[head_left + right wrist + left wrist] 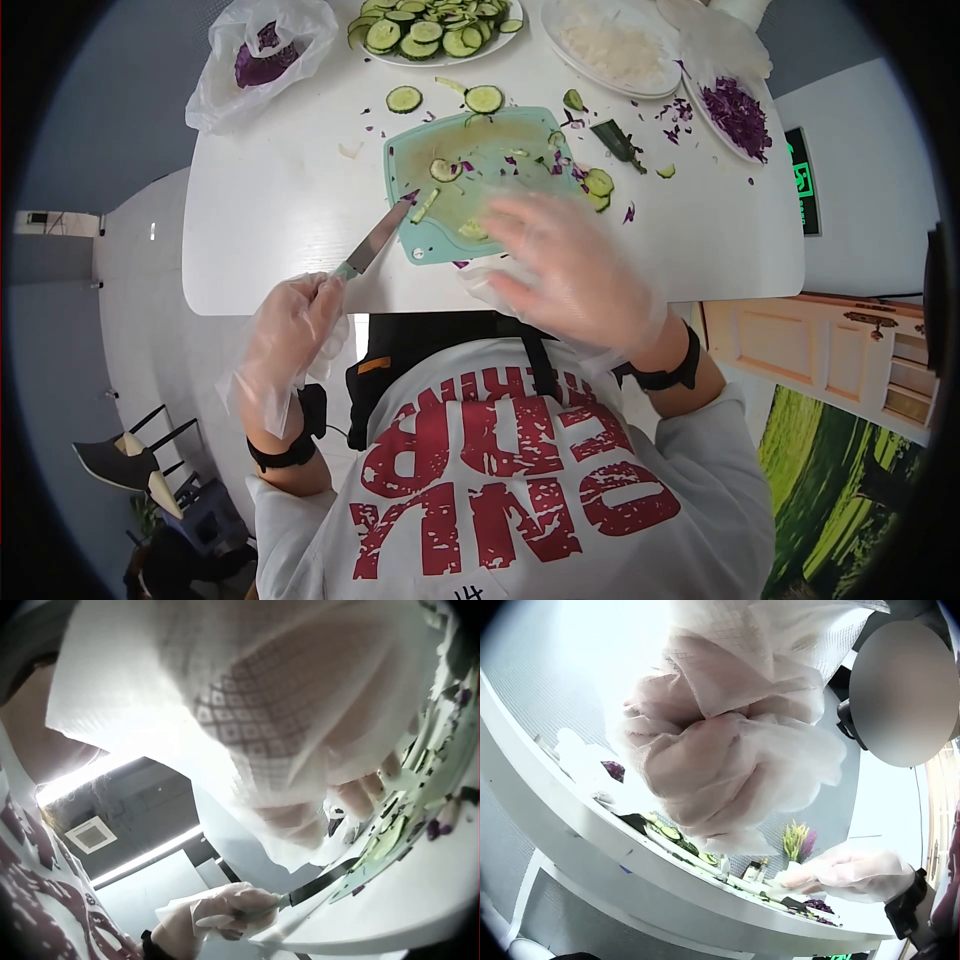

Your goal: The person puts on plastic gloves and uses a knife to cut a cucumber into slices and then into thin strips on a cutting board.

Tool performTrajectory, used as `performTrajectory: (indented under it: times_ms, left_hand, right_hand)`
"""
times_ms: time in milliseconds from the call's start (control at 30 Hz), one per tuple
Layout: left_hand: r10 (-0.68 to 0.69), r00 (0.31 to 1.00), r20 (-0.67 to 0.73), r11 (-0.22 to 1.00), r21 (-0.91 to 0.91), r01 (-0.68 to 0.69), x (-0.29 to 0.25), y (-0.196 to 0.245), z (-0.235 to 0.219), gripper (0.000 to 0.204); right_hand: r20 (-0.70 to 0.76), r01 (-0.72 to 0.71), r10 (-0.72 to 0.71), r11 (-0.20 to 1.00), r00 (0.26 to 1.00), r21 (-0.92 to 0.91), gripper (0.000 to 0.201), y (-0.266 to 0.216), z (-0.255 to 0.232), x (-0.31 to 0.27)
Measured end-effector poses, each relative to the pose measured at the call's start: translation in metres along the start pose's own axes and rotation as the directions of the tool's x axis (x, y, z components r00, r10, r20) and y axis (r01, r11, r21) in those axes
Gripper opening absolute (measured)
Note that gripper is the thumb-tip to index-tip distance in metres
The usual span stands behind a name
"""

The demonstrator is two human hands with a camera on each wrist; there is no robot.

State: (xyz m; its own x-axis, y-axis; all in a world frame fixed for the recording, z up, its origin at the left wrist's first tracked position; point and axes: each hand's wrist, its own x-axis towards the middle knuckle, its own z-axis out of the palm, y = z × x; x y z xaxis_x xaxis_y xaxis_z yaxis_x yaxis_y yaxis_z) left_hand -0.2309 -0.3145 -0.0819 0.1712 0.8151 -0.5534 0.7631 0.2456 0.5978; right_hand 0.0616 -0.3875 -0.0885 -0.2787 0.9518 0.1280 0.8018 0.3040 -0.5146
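Note:
My left hand (288,325), in a clear plastic glove, grips the handle of a knife (378,240). The blade points away from me, its tip over the left edge of a pale green cutting board (400,165). My gloved right hand (575,270) is slightly blurred above the board's right side, fingers extended, and covers part of it. On the board lie a cucumber slice (445,170), a cucumber strip (425,206) and scattered purple cabbage bits. In the right wrist view the knife (322,881) reaches toward the board's edge.
Behind the board stands a plate of cucumber slices (425,35). A plastic bag (310,45) with purple cabbage is at back left. White shreds (615,50) and shredded purple cabbage (738,118) sit on plates at back right. A cucumber end (616,142) and loose slices (404,99) lie around.

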Motion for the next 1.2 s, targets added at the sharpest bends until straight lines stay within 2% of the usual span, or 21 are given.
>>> performTrajectory:
  times_ms: [67, 233, 300, 500, 600, 700, 767, 867, 900, 933, 1000, 1033, 1067, 1100, 1133, 1167, 1200]
  left_hand:
    - [-0.011, 0.999, 0.040, 1.000, -0.024, 0.012, 0.000, 0.004, 0.000, 0.040]
    - [-0.049, 0.989, 0.139, 0.993, -0.097, 0.063, -0.001, 0.021, -0.004, 0.038]
    - [-0.087, 0.967, 0.240, 0.985, -0.126, 0.120, 0.002, 0.026, -0.004, 0.037]
    - [-0.041, 0.962, 0.270, 0.982, -0.168, 0.089, 0.009, 0.024, -0.004, 0.039]
    - [0.053, 0.966, 0.254, 0.985, -0.175, -0.008, 0.013, 0.024, -0.005, 0.045]
    - [0.140, 0.976, 0.164, 0.975, -0.195, -0.107, 0.011, 0.049, -0.011, 0.049]
    - [0.176, 0.971, 0.160, 0.969, -0.201, -0.143, 0.025, 0.060, -0.018, 0.046]
    - [0.259, 0.951, 0.167, 0.942, -0.259, -0.211, 0.036, 0.089, -0.025, 0.045]
    - [0.344, 0.938, 0.041, 0.906, -0.275, -0.321, 0.041, 0.099, -0.023, 0.045]
    - [0.420, 0.903, -0.087, 0.861, -0.277, -0.427, 0.047, 0.108, -0.024, 0.046]
    - [0.445, 0.890, -0.099, 0.845, -0.284, -0.454, 0.069, 0.124, -0.033, 0.045]
    - [0.423, 0.903, -0.073, 0.876, -0.222, -0.428, 0.086, 0.130, -0.037, 0.044]
    - [0.397, 0.916, -0.049, 0.903, -0.159, -0.400, 0.102, 0.135, -0.042, 0.042]
    - [0.400, 0.915, -0.053, 0.901, -0.158, -0.403, 0.119, 0.138, -0.045, 0.042]
    - [0.357, 0.934, -0.012, 0.922, -0.158, -0.354, 0.136, 0.139, -0.047, 0.041]
    - [0.312, 0.950, 0.031, 0.940, -0.155, -0.304, 0.143, 0.142, -0.048, 0.040]
    - [0.314, 0.949, 0.030, 0.939, -0.155, -0.306, 0.145, 0.143, -0.047, 0.040]
  right_hand:
    - [0.214, 0.071, -0.050, 0.993, 0.975, -0.093, 0.055, -0.004, -0.004, 0.013]
    - [0.304, 0.136, -0.087, 0.980, 0.949, -0.145, 0.062, -0.002, 0.019, 0.024]
    - [0.330, 0.137, -0.078, 0.977, 0.941, -0.161, 0.064, -0.002, 0.021, 0.026]
    - [0.326, 0.145, -0.081, 0.974, 0.942, -0.176, 0.066, 0.001, 0.018, 0.028]
    - [0.292, 0.181, -0.121, 0.966, 0.949, -0.186, 0.066, 0.002, 0.007, 0.034]
    - [0.261, 0.218, -0.146, 0.937, 0.954, -0.273, 0.066, 0.002, -0.015, 0.046]
    - [0.117, 0.216, -0.189, 0.931, 0.975, -0.295, 0.065, 0.010, -0.026, 0.057]
    - [0.105, 0.184, -0.158, 0.930, 0.982, -0.318, 0.065, 0.024, -0.050, 0.092]
    - [-0.003, 0.268, -0.291, 0.884, 0.957, -0.384, 0.063, 0.033, -0.053, 0.102]
    - [-0.005, 0.269, -0.295, 0.881, 0.956, -0.390, 0.063, 0.039, -0.059, 0.114]
    - [0.044, 0.049, -0.040, 0.967, 0.998, -0.251, 0.061, 0.047, -0.073, 0.142]
    - [0.040, 0.052, -0.043, 0.965, 0.998, -0.255, 0.061, 0.055, -0.077, 0.154]
    - [0.002, -0.020, 0.021, 0.955, 1.000, -0.294, 0.060, 0.064, -0.079, 0.166]
    - [-0.038, -0.092, 0.084, 0.940, 0.996, -0.329, 0.059, 0.070, -0.078, 0.174]
    - [-0.040, -0.091, 0.082, 0.939, 0.996, -0.330, 0.059, 0.076, -0.073, 0.179]
    - [-0.172, -0.012, -0.070, 0.900, 0.982, -0.435, 0.053, 0.082, -0.066, 0.184]
    - [-0.281, 0.045, -0.232, 0.838, 0.931, -0.543, 0.048, 0.088, -0.059, 0.188]
